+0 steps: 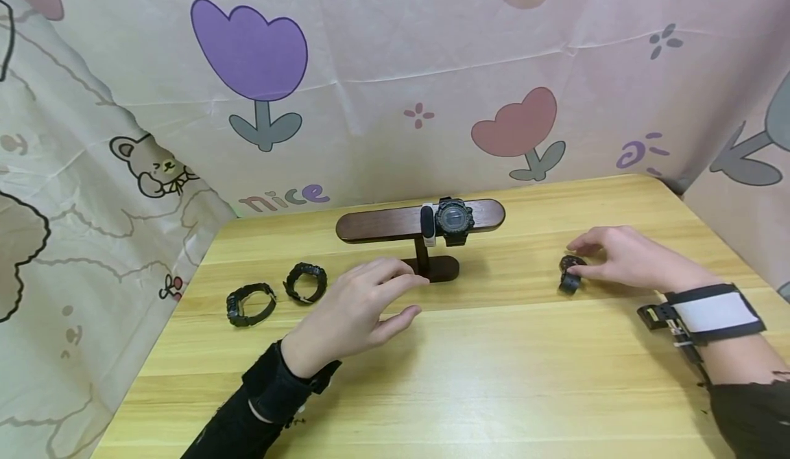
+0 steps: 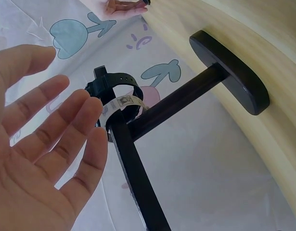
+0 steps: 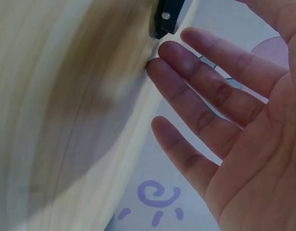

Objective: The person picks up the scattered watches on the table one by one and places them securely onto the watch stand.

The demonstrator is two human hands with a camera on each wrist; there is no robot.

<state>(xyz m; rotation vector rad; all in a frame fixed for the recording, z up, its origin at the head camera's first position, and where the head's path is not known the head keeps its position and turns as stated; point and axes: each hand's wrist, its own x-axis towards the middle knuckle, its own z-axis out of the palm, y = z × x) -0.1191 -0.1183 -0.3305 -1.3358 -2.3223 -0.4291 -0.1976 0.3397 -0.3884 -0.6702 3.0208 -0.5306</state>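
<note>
A dark wooden T-bar watch stand [image 1: 376,224] stands at the back of the table. A round-faced digital watch [image 1: 455,217] and a slim black wristband with a white strap [image 1: 428,221] sit side by side on its bar. My left hand [image 1: 364,311] hovers before the stand's base, fingers loosely spread, holding nothing. Far to the right lies a black watch [image 1: 570,275], partly behind the thumb of my right hand [image 1: 629,260]. The right fingers reach past its far side, fairly straight. In the right wrist view this watch [image 3: 173,13] is cut off beside the index fingertip.
Two black watches, one [image 1: 252,304] nearer the left edge and another [image 1: 305,283] beside it, lie looped on the wooden table [image 1: 506,383]. A printed cloth [image 1: 382,47] hangs behind the table.
</note>
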